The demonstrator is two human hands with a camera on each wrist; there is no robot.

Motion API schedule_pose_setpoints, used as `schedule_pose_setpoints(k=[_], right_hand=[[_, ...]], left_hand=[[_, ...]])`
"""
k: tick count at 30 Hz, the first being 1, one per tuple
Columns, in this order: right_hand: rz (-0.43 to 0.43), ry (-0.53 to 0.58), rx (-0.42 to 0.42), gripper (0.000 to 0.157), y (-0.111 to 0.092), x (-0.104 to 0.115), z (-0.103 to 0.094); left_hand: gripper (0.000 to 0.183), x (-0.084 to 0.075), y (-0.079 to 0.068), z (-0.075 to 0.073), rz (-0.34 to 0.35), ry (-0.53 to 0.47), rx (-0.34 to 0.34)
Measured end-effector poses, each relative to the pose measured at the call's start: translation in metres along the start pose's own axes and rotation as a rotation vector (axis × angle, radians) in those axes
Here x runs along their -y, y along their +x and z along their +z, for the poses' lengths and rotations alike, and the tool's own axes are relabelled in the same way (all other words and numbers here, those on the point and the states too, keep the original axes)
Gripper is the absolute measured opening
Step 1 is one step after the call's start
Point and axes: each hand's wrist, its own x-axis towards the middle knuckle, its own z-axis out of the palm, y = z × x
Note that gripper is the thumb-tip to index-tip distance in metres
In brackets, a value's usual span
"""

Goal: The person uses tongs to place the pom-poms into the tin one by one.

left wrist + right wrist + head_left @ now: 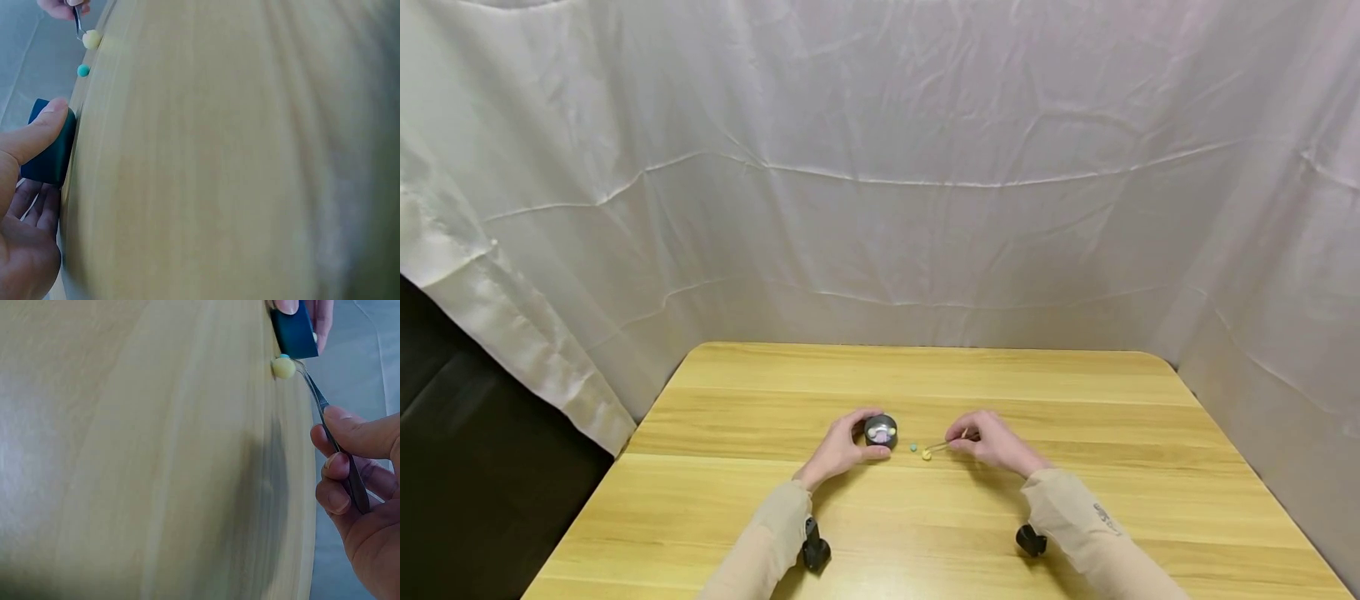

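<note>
My left hand point(842, 447) grips a small round dark container point(870, 442) from its left side, thumb in front and fingers behind. Several pale balls lie inside it. In my right hand point(992, 442) is a pair of metal tweezers point(320, 400), held between thumb and fingers. The bent tips of the tweezers are right at a yellow ball point(284, 369), which sits close over the table. Between that ball and the container lies a smaller teal ball point(83, 70). In the right wrist view the yellow ball mostly covers the teal one.
The wooden table point(925, 533) carries all of this near its middle. Pale curtains point(925, 233) hang behind it and at the sides. Black devices are strapped at both wrists, and a dark surface point(482, 450) shows at the lower left.
</note>
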Motion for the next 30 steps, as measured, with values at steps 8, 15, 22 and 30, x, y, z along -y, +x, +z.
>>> schedule_pose_setpoints(k=[8, 15, 22, 30], right_hand=[[0.016, -0.018, -0.032, 0.007, 0.0002, 0.0003, 0.0014], [0.003, -0.031, -0.049, 0.008, 0.001, 0.0006, 0.0012], [0.002, -0.019, -0.068, 0.008, 0.0022, -0.0008, 0.0008], [0.051, 0.023, -0.117, 0.01, 0.0073, 0.0043, 0.0002]], left_hand=[[0.067, -0.0002, 0.0002, 0.0, 0.0, 0.01, -0.005], [0.067, -0.0012, -0.001, -0.0014, 0.004, 0.001, 0.0], [0.068, -0.0021, -0.0014, -0.0011, -0.002, -0.009, 0.002], [0.068, -0.0027, -0.0013, -0.0017, -0.003, -0.011, 0.004]])
